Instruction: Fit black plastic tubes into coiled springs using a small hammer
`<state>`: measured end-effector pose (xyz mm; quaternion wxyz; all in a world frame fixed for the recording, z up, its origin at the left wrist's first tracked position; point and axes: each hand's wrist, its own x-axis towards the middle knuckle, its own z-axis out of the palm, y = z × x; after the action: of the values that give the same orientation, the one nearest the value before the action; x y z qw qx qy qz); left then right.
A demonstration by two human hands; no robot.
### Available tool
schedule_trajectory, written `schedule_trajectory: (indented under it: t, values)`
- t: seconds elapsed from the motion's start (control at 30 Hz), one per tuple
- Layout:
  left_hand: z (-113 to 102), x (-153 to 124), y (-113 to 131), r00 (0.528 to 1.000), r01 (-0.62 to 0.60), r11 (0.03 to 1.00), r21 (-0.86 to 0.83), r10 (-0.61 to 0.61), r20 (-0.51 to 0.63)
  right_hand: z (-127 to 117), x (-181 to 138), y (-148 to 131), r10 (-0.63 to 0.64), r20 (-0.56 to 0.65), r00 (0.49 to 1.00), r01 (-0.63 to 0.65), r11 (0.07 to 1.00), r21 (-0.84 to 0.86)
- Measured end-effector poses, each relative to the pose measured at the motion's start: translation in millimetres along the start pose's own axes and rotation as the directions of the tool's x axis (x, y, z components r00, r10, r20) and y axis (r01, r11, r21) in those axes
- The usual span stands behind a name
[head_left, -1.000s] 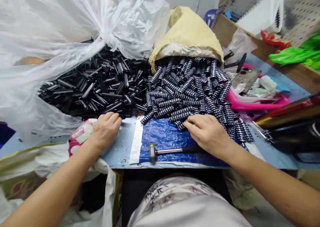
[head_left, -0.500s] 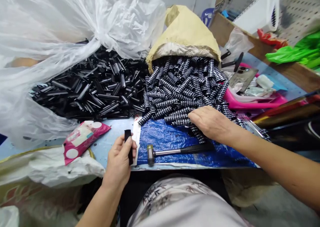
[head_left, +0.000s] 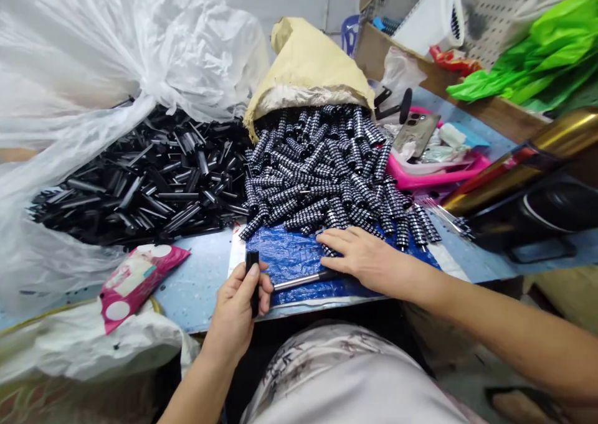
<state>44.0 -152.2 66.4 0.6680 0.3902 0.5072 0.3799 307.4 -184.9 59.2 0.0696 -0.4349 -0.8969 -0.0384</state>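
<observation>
My left hand (head_left: 236,315) is closed around a short black tube (head_left: 253,273), held upright at the near edge of the table. My right hand (head_left: 362,259) lies palm down on the blue tarp (head_left: 292,257), fingers curled at the near edge of a heap of black-and-white patterned sleeves (head_left: 327,175); a sleeve seems to lie under the fingers, but I cannot make it out. A small hammer (head_left: 299,281) lies on the tarp between my hands, its head hidden behind my left hand. A big pile of plain black tubes (head_left: 140,181) fills the left side.
A clear plastic bag (head_left: 84,56) drapes over the black tubes, and a tan sack (head_left: 308,63) spills the sleeves. A pink packet (head_left: 135,274) lies at the left front. A phone (head_left: 417,132), pink tray (head_left: 434,176), gold rolls (head_left: 523,162) and green bags (head_left: 537,56) crowd the right.
My left hand left the black pile with one tube and came to the table's near edge. My right hand slid down from the sleeve heap onto the tarp near the hammer handle.
</observation>
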Motion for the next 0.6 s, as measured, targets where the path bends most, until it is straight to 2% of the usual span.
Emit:
schedule_trajectory:
  t: [0.07,0.13,0.2,0.23,0.27,0.3,0.33,0.37,0.4,0.43,0.47,0.5,0.53,0.6]
  values:
    - [2.9,-1.3,0.6,1.0,-0.005,1.0,0.017,0.004,0.016,-0.2,8.6,5.5,-0.052,0.03,0.998,0.052,0.999,-0.012]
    - [3.6,-3.7,0.7,1.0,-0.01,1.0,0.02,0.01,0.011,-0.2,15.9,9.0,-0.091,-0.065,0.994,0.094,0.994,0.049]
    - [2.1,-6.7,0.4,1.0,-0.006,1.0,0.015,0.006,-0.013,0.5,20.5,5.7,-0.039,-0.21,0.977,0.092,0.965,0.246]
    - [0.9,-8.0,0.2,1.0,-0.003,1.0,0.012,0.003,-0.029,1.4,22.1,1.0,0.04,-0.261,0.964,0.069,0.916,0.396]
    - [-0.1,-9.1,0.2,0.999,0.001,1.0,0.011,-0.001,-0.044,2.7,23.8,-5.6,0.146,-0.273,0.951,0.038,0.82,0.57]
    - [-0.9,-9.8,0.1,0.998,0.004,1.0,0.014,-0.003,-0.057,4.7,25.8,-13.6,0.264,-0.24,0.934,0.005,0.662,0.75]
    - [-1.2,-10.1,0.2,0.998,0.005,1.0,0.019,-0.004,-0.064,7.2,28.6,-22.2,0.381,-0.157,0.911,-0.026,0.434,0.901]
    - [-0.9,-10.0,0.2,0.998,0.004,1.0,0.027,-0.002,-0.065,10.0,32.2,-30.7,0.468,-0.03,0.883,-0.048,0.154,0.987]
    - [0.1,-9.4,0.2,0.998,0.004,0.999,0.036,-0.002,-0.062,13.0,36.7,-38.3,0.52,0.113,0.847,-0.046,-0.14,0.989]
    - [1.6,-8.5,0.1,0.999,0.005,0.999,0.044,-0.002,-0.055,15.8,41.5,-44.3,0.533,0.251,0.808,-0.036,-0.381,0.924]
    - [3.6,-7.4,-0.1,0.999,0.004,0.999,0.053,-0.002,-0.047,18.1,46.3,-48.5,0.526,0.347,0.776,-0.016,-0.534,0.845]
    - [5.8,-6.2,-0.4,0.999,0.005,0.998,0.062,-0.002,-0.04,19.7,50.4,-50.8,0.522,0.392,0.758,0.005,-0.606,0.796]
    - [8.1,-5.0,-0.8,0.999,0.005,0.997,0.072,-0.003,-0.034,20.4,53.6,-51.6,0.52,0.401,0.755,0.019,-0.627,0.779]
    - [12.7,-2.5,-2.3,0.999,-0.009,0.996,0.091,0.012,-0.03,19.6,56.7,-50.7,0.528,0.35,0.774,0.046,-0.598,0.8]
